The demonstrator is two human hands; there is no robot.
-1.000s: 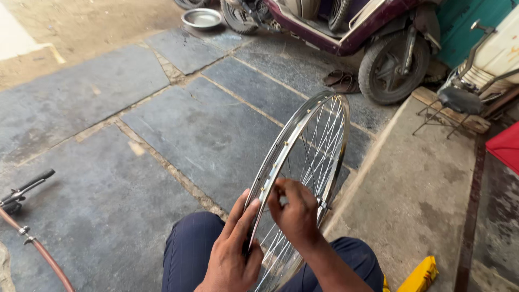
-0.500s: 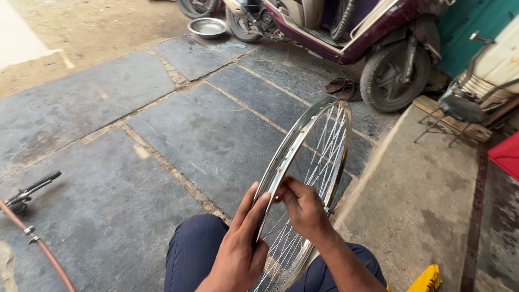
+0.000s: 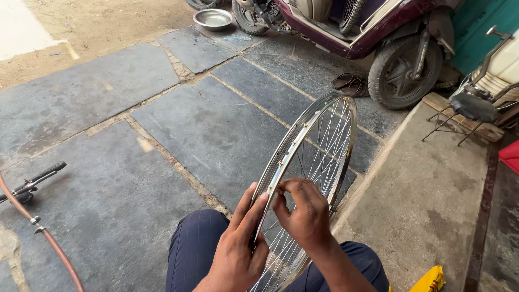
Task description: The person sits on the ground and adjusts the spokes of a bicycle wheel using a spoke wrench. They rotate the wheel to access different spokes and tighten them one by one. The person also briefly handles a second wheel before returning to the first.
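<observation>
A bare silver bicycle wheel rim [image 3: 324, 116] with thin spokes stands upright between my knees, without a tyre. My left hand [image 3: 238, 246] lies flat against the rim's left side, fingers spread, steadying it. My right hand [image 3: 303, 213] reaches through from the right, its fingertips pinched on the rim's inner channel near a brass spoke nipple [image 3: 279, 162]. Whether the fingers hold a small tool is hidden. My legs in dark blue trousers [image 3: 197, 249] are at the bottom.
A maroon scooter [image 3: 378, 38] is parked at the back, with sandals [image 3: 348, 82] beside its rear tyre. A steel bowl [image 3: 213, 19] sits far left of it. An air pump [image 3: 32, 181] and reddish hose [image 3: 48, 238] lie at left. A metal stand [image 3: 465, 111] stands right.
The wheel has been brought slightly upward and closer in view. My right hand's fingertips have shifted along the rim's inner channel. My left hand keeps its place on the rim.
</observation>
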